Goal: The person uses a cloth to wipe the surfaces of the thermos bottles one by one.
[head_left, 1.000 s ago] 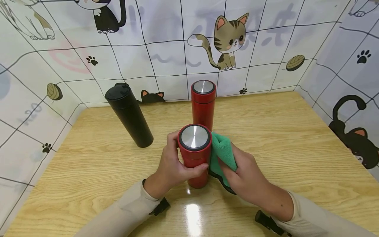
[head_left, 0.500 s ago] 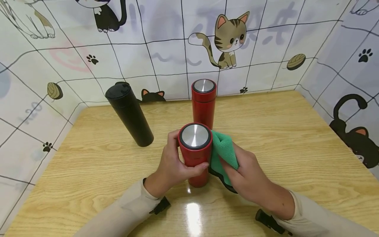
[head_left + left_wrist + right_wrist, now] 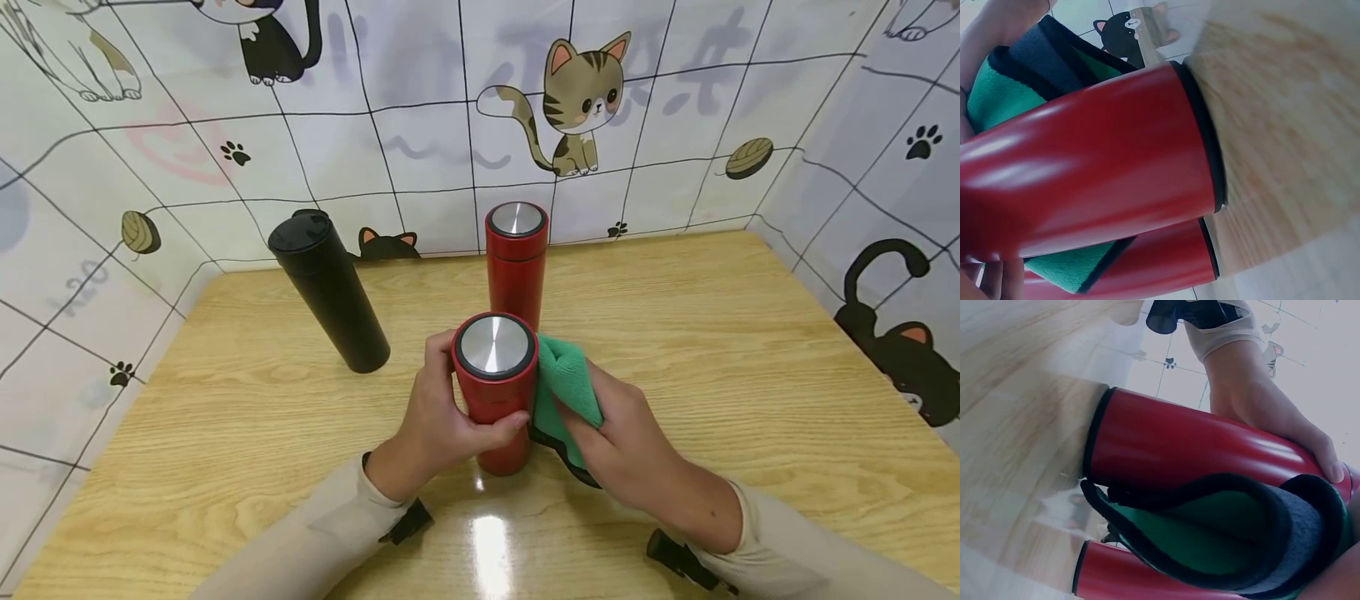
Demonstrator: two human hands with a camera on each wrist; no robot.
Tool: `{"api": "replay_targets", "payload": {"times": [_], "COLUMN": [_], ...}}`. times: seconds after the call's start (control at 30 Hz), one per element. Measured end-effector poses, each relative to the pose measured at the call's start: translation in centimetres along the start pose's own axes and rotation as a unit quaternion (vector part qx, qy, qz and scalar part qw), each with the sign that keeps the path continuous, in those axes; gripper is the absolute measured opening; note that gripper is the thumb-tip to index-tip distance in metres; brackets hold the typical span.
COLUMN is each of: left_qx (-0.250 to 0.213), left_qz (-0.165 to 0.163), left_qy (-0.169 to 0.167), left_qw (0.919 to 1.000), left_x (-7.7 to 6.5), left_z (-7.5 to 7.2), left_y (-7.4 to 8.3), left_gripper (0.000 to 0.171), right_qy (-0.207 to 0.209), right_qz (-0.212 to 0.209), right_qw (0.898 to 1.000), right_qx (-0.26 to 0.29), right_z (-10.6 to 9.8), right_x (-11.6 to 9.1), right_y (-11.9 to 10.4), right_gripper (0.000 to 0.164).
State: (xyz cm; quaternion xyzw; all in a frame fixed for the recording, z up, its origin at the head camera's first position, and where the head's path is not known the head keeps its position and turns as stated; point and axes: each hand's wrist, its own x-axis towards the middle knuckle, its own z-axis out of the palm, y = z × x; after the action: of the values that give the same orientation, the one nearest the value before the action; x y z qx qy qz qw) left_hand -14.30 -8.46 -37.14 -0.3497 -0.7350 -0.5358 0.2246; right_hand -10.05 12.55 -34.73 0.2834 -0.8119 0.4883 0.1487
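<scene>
A red thermos (image 3: 497,396) with a brushed silver lid stands near the middle of the wooden table. My left hand (image 3: 435,421) grips its upper body, the thumb across the near side. A green cloth (image 3: 564,383) with dark edging is bunched in my right hand (image 3: 633,442), which holds it against the thermos's right side; the right fingertips are hidden by the cloth. In the left wrist view the red thermos (image 3: 1104,162) has a black base rim. The cloth (image 3: 1210,537) hangs folded beside it in the right wrist view.
A second red thermos (image 3: 516,267) stands just behind the gripped one. A black bottle (image 3: 330,292) stands at the left. The wooden table (image 3: 712,350) meets a cat-patterned wall covering (image 3: 420,158) at the back and sides.
</scene>
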Motion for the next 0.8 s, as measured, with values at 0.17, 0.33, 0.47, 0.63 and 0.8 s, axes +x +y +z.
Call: {"api": "replay_targets", "payload": {"times": [0.17,0.33,0.47,0.63,0.8], "left_qx": [0.003,0.002,-0.001,0.001,-0.002], "left_qz": [0.006,0.004,0.004,0.003,0.005], "left_qy": [-0.005,-0.01,-0.015,-0.028,-0.041], "left_qw": [1.0,0.9999,0.9999,0.9996,0.9992], "left_x": [0.03,0.08,0.09,0.16,0.31], "left_z": [-0.03,-0.1,-0.23,-0.52,-0.71], "left_y": [0.0,0.04,0.08,0.01,-0.01], "left_gripper": [0.077,0.077,0.077,0.077,0.076], "right_qy": [0.048,0.041,0.014,0.024,0.04], "right_qz": [-0.04,-0.053,-0.022,-0.027,-0.061], "right_qw": [0.998,0.997,1.0,0.999,0.997], "right_qx": [0.012,0.035,0.009,0.022,0.034], "right_z": [-0.07,-0.13,-0.07,-0.21,-0.39], "right_x": [0.0,0.08,0.17,0.15,0.22], "right_y": [-0.36,-0.4,-0.07,-0.24,-0.43], "right_gripper": [0.062,0.063,0.061,0.061,0.063]}}
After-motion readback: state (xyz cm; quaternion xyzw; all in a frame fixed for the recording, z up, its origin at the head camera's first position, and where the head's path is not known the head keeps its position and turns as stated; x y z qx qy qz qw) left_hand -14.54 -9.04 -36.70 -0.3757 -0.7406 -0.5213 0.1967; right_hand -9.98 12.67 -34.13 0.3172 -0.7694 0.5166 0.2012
